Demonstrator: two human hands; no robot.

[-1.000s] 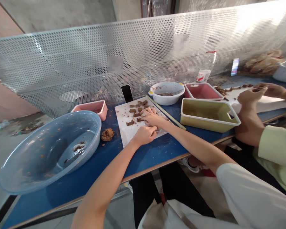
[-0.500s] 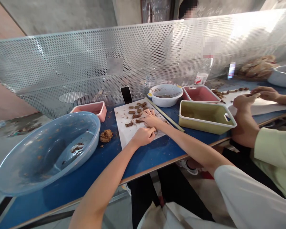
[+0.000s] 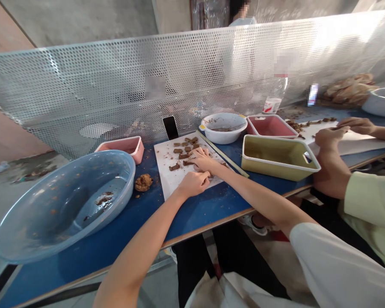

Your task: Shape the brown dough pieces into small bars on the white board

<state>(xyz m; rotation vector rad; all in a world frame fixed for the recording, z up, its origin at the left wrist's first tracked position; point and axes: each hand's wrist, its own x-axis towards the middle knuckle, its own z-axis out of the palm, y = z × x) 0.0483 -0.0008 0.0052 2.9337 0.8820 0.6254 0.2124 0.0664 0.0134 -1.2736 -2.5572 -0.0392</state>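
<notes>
My left hand (image 3: 194, 184) is closed, with fingers curled, over the near right part of a white board (image 3: 170, 185). Whatever lies inside those fingers is hidden. Just beyond it, my right hand (image 3: 202, 158) reaches across with bent fingers lowered to the board; its grip is partly hidden. A brown, clay-like piece (image 3: 188, 163) lies against its fingertips. Several similar short brown pieces (image 3: 177, 151) and crumbs are spread over the board. Left of the board, a rough brown lump (image 3: 143, 183) rests on the blue table (image 3: 192, 216).
A big blue basin (image 3: 67, 205) stands left, before a pink bin (image 3: 122, 147). A phone (image 3: 170, 127) leans behind the board. To the right are a greenish strip (image 3: 226, 155), a white bowl (image 3: 223, 136), a pink box (image 3: 272, 126) and an olive box (image 3: 280, 164). A co-worker's hands (image 3: 332, 134) work further right.
My hands and the pieces on the board look almost unmoved. Behind the perforated screen, a person has shifted left and stands more in view.
</notes>
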